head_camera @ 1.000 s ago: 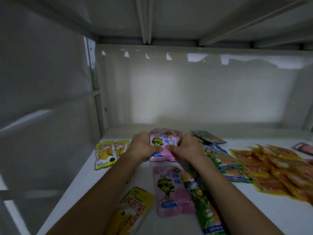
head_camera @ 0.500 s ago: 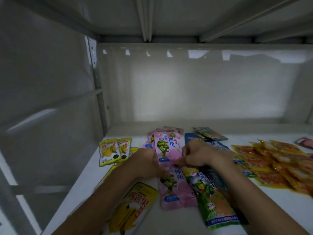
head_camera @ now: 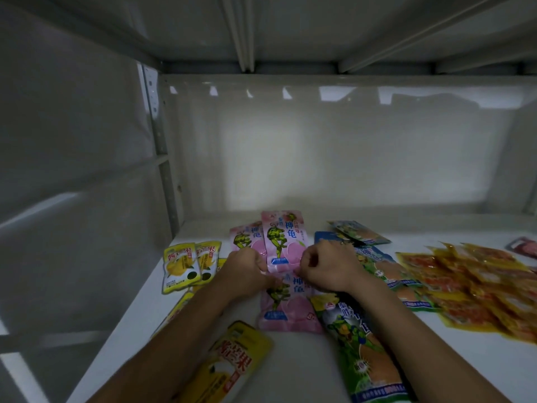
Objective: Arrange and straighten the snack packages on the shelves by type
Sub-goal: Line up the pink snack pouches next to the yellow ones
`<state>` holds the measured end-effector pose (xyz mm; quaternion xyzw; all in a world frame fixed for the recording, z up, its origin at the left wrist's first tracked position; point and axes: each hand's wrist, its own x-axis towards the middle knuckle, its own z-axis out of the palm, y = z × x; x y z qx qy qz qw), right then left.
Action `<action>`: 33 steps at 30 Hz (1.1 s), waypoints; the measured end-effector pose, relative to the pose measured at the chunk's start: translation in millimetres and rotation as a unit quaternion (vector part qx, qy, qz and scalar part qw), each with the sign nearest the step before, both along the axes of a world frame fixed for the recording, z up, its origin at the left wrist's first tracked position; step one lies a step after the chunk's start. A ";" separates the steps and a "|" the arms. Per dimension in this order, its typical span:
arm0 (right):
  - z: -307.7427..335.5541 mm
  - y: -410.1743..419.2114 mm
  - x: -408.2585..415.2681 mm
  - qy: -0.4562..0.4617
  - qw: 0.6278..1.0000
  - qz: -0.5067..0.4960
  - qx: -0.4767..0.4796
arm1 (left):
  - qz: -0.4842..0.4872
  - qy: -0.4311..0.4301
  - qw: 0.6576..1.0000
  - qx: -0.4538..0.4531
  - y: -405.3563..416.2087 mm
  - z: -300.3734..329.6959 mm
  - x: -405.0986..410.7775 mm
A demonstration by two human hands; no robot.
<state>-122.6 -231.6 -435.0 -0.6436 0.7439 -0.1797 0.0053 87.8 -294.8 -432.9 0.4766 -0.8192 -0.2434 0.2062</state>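
My left hand (head_camera: 244,270) and right hand (head_camera: 327,267) rest on the white shelf (head_camera: 436,359), fingers curled and pinching the lower corners of the top pink turtle packet (head_camera: 283,241). It lies flat on a second pink one, with another pink packet (head_camera: 286,306) nearer me. Yellow mango packets (head_camera: 186,266) sit to the left, green turtle packets (head_camera: 363,356) and orange packets (head_camera: 470,286) to the right.

Both hands (head_camera: 244,271) (head_camera: 325,269) pinch the upright pink packet (head_camera: 283,241) on the shelf (head_camera: 436,359).
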 end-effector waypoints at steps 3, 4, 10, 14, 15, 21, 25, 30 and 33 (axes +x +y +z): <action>1.6 2.5 -10.1 -0.039 0.997 0.063 0.026 | -0.004 0.013 1.000 0.010 -5.1 -1.4 -0.4; 1.2 2.0 -12.1 -0.040 0.996 0.070 0.029 | -0.011 0.009 1.000 0.012 -7.8 -0.2 -0.9; 0.5 5.0 -3.7 0.028 0.997 0.069 0.031 | -0.047 -0.030 0.998 0.024 -21.7 6.5 -2.6; 5.2 10.2 3.6 0.074 0.996 0.032 0.036 | -0.050 -0.002 0.998 0.027 -26.6 -0.8 0.3; 7.0 12.1 5.1 0.080 0.996 0.027 0.036 | -0.053 -0.003 0.998 0.023 -26.5 -1.6 1.4; 8.0 14.1 8.3 0.100 0.994 0.011 0.052 | -0.077 0.008 0.996 0.037 -26.4 -0.6 4.1; 6.5 10.4 5.3 0.052 0.995 0.023 0.078 | -0.093 0.006 0.994 0.055 -28.6 -0.8 7.2; 9.3 8.8 2.4 -0.134 0.990 0.007 0.050 | -0.122 0.009 0.990 0.068 -26.6 2.9 7.4; 13.5 11.0 3.5 -0.202 0.979 0.011 0.030 | -0.123 0.018 0.989 0.080 -27.0 2.3 7.3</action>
